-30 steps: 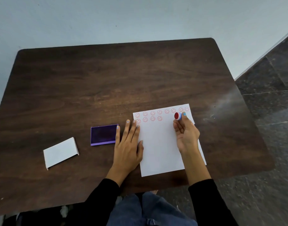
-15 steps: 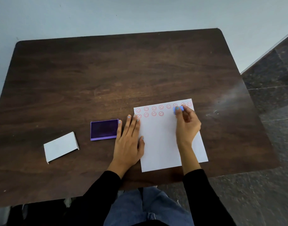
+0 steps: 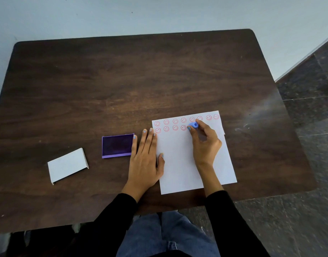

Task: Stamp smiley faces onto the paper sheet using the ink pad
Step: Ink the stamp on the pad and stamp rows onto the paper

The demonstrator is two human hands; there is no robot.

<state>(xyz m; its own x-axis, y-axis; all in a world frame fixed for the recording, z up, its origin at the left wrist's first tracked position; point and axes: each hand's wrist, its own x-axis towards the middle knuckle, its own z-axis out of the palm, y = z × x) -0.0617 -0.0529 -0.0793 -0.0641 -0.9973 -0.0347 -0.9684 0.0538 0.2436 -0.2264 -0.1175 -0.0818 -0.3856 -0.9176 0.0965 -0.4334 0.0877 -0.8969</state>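
Now the right hand [image 3: 205, 143] has moved left, pressing the stamp [image 3: 193, 125] onto the paper [image 3: 179, 164]. Left hand [image 3: 145, 160] lies flat, fingers spread. Next, lift straight up.

Paper sheet [image 3: 179, 164] on table [image 3: 122, 80], before me; ink pad [image 3: 117, 145] just left of it; its lid [image 3: 67, 165] farther left.

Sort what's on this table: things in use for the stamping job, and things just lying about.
In use: paper sheet, blue stamp in the right hand, left hand steadying the sheet, purple ink pad.

Lying about: white lid, apart at left.
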